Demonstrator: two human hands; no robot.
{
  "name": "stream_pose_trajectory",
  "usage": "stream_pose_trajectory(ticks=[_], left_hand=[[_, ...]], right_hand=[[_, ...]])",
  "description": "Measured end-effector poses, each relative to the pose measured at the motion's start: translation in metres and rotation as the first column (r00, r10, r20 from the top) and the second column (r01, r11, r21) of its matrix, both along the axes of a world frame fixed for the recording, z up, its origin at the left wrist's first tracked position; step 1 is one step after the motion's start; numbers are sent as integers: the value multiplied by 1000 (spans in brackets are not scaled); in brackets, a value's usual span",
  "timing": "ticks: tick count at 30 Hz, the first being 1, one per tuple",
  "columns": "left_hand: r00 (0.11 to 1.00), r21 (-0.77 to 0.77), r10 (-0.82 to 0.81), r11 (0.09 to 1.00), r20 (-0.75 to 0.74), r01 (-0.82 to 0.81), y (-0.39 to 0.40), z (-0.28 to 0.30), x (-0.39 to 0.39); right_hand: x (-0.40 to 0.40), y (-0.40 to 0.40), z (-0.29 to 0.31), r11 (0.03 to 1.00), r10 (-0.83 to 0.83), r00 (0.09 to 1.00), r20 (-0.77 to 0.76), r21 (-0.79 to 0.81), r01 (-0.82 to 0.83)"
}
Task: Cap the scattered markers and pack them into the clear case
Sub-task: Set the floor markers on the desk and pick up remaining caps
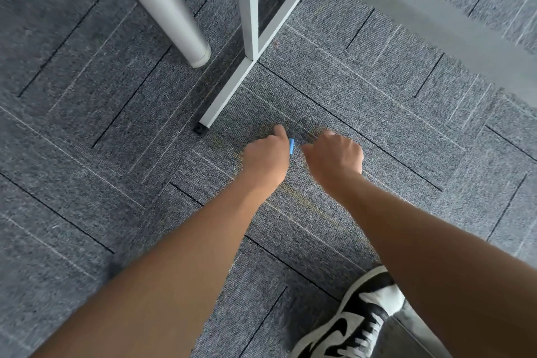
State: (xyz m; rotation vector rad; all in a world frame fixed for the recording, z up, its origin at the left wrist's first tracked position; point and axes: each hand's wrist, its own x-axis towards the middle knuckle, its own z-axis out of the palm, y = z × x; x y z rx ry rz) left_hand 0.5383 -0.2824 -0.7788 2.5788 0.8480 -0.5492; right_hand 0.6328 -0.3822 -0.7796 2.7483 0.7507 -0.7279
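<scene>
Near the black-and-white sneaker point(353, 325), both arms reach down to the grey carpet floor point(116, 183). The left hand point(266, 158) pinches a small light-blue marker piece point(291, 146); the right hand point(337, 154) is curled, its hold hidden. No clear case is in view, so packing seems far from done.

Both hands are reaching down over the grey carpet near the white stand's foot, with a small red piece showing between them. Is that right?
Not quite: the piece showing between the left hand and the right hand is blue, not red, as the head view shows. The rest holds: both hands reach down over the grey carpet near the white stand's foot.
</scene>
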Motion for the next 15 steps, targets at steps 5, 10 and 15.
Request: stream_pose_trajectory(ticks=[5,10,15], left_hand=[[962,-172,272,949,30,-263,5,-2,4],[792,-581,609,660,43,-476,16,7,-5],[550,-696,832,351,-75,-626,23,10,-21]], right_hand=[[3,-9,-5,955,-219,969,-113,180,237],[1,-1,-2,770,-382,808,-449,330,547],[-13,20,2,805,-333,835,-437,330,494]])
